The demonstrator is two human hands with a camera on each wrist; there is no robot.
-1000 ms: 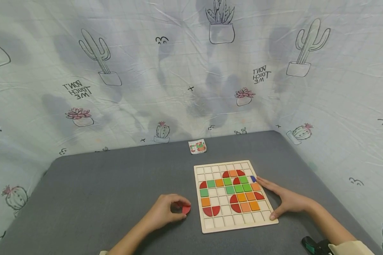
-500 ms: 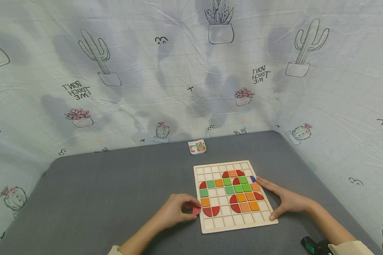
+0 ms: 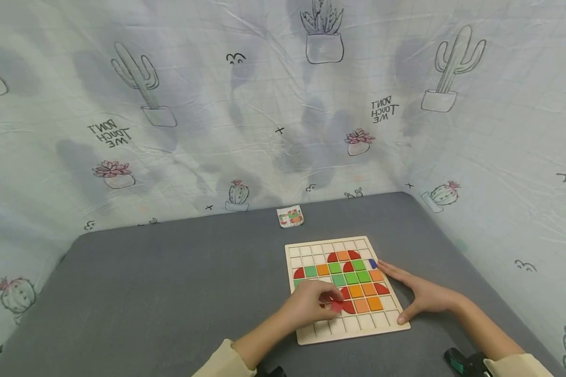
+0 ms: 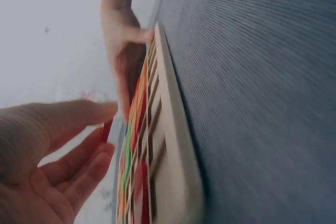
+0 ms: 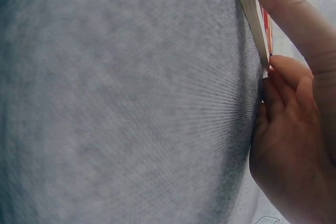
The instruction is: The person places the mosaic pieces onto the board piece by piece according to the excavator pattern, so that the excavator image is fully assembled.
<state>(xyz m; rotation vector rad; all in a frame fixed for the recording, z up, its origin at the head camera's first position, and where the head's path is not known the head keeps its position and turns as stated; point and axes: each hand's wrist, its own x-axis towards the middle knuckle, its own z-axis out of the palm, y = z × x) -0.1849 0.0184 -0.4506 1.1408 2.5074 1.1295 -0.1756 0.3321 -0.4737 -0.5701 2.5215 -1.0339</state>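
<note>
My left hand [image 3: 308, 303] pinches a red quarter-round tile [image 3: 336, 306] between thumb and fingertips, over the lower part of a wooden grid board [image 3: 352, 324]. In the left wrist view that tile [image 4: 106, 131] shows edge-on above the grid. Red rounded pieces [image 3: 382, 289], green squares [image 3: 363, 276] and orange squares [image 3: 374, 303] fill many cells, with one blue piece [image 3: 372, 264] at the right. The left hand hides some lower-left cells. My right hand [image 3: 426, 296] rests along the board's right edge, thumb at the near corner and fingers stretched beside the blue piece.
A small card [image 3: 291, 216] printed with a coloured grid pattern lies behind the board on the grey table [image 3: 170, 283]. Fabric with cactus drawings [image 3: 193, 131] hangs around the table's back and sides. A dark strapped device [image 3: 467, 362] sits at the right wrist.
My left hand has carried the red tile rightward from the bare table, past the board's left edge, to above its lower cells. The right hand has stayed on the edge.
</note>
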